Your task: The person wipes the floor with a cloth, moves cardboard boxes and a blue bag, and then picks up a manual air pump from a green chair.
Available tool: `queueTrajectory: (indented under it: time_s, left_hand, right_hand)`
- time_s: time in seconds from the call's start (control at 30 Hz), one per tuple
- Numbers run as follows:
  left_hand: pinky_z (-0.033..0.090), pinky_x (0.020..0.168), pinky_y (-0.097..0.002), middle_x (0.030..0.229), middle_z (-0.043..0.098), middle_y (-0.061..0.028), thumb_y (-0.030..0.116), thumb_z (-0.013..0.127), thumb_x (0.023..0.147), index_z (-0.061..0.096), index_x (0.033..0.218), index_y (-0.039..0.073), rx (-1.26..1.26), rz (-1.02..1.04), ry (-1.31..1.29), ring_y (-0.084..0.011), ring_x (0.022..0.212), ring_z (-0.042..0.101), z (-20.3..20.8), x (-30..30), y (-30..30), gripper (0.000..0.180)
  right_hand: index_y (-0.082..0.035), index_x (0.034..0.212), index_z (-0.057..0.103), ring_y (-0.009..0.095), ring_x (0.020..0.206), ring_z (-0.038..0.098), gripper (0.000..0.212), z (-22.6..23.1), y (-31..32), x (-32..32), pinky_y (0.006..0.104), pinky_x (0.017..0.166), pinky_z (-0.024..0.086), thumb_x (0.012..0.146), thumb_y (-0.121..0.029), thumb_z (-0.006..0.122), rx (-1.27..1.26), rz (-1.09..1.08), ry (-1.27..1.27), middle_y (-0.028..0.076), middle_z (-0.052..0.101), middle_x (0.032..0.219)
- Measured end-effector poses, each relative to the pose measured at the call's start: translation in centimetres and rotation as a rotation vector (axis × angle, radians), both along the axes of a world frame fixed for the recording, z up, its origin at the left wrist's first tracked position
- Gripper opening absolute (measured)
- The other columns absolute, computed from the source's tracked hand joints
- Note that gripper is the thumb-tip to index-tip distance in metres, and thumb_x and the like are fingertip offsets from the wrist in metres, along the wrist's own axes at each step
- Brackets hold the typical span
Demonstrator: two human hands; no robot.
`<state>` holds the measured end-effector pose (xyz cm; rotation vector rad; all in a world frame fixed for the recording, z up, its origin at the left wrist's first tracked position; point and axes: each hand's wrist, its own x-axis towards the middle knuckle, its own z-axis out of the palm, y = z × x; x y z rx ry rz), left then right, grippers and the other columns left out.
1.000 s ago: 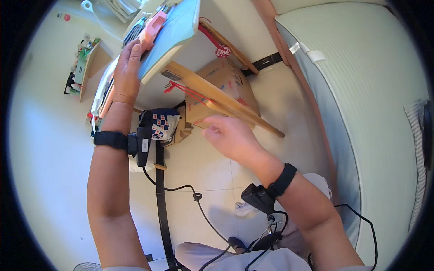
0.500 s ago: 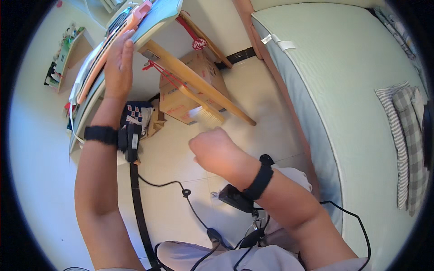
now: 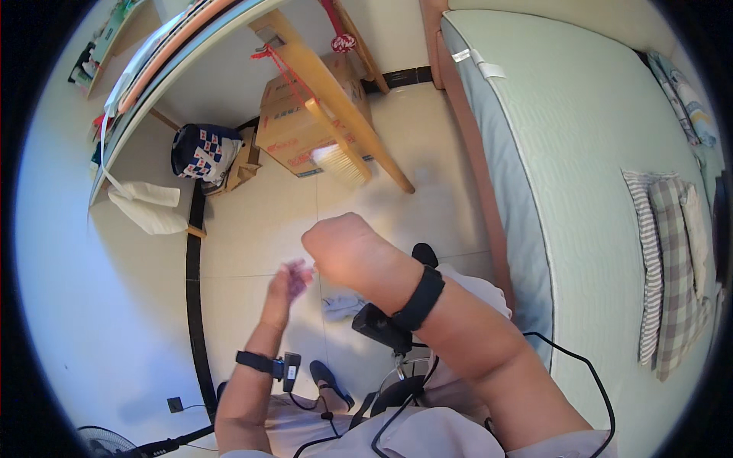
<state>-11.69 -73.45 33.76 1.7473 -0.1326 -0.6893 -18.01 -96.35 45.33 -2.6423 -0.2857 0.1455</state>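
Note:
My right hand [image 3: 336,248] is closed in a fist above the floor, its back toward me. The curled fingers are hidden on the far side, so whatever they hold cannot be made out. Just to its left and lower is my left hand [image 3: 292,280], blurred, with its fingers loosely apart and pointing toward the right fist; nothing shows in it. A crumpled pale cloth [image 3: 343,308] is below the hands, near my feet. Beyond the right hand a brush [image 3: 343,164] with a wooden handle and pale bristles hangs by a red cord from the table leg.
At the far left stands a table [image 3: 164,91] with a slanting wooden leg [image 3: 343,103]. Under it are a cardboard box [image 3: 305,133] and a dark patterned bag [image 3: 202,149]. A bed [image 3: 550,137] with folded pillows [image 3: 676,267] runs along the right. A fan [image 3: 107,441] shows at the lower left.
My left hand has left the table edge and come down and right, beside the right fist. The view has shifted, showing more floor and wall at the left. The right hand stays closed.

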Motion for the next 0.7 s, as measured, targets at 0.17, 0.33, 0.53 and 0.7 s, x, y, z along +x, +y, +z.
queueTrajectory:
  time_s: [0.17,0.33,0.53,0.7]
  left_hand:
    - [0.044,0.073,-0.0227,0.099,0.062,-0.0051,0.040,0.043,0.091,0.050,0.120,0.008,0.144,-0.094,0.247,-0.0119,0.084,0.058,-8.1,-6.7,3.9,0.043]
    - [0.046,0.071,-0.0256,0.092,0.062,-0.0042,0.027,0.054,0.088,0.052,0.120,0.004,0.465,-0.560,0.287,-0.0123,0.077,0.056,-15.6,-12.9,7.2,0.040]
    - [0.046,0.064,-0.0250,0.093,0.062,-0.0042,0.028,0.057,0.085,0.052,0.121,0.006,0.267,-0.302,0.586,-0.0112,0.075,0.056,-19.0,-16.2,8.5,0.043]
    - [0.047,0.069,-0.0284,0.097,0.062,-0.0094,0.033,0.057,0.083,0.050,0.124,0.008,0.426,-0.617,0.395,-0.0164,0.077,0.057,-18.8,-18.6,9.2,0.049]
  right_hand:
    - [-0.005,0.083,0.062,0.028,0.083,0.062,0.019,-1.6,0.5,-0.7,0.0393,0.071,0.049,0.072,-0.021,0.065,-0.001,-0.032,-0.018,0.013,0.064,0.083]
    - [-0.005,0.085,0.061,0.030,0.083,0.061,0.021,-2.6,2.2,-1.6,0.0407,0.072,0.048,0.073,-0.021,0.063,-0.006,-0.024,-0.025,0.013,0.063,0.082]
    - [-0.004,0.092,0.060,0.033,0.086,0.059,0.025,-3.6,3.8,-3.4,0.0416,0.076,0.047,0.074,-0.022,0.061,-0.016,0.012,0.069,0.015,0.062,0.087]
    - [-0.004,0.105,0.058,0.033,0.089,0.058,0.033,-3.7,5.9,-5.1,0.0417,0.078,0.046,0.077,-0.022,0.060,-0.074,-0.014,0.115,0.018,0.061,0.092]
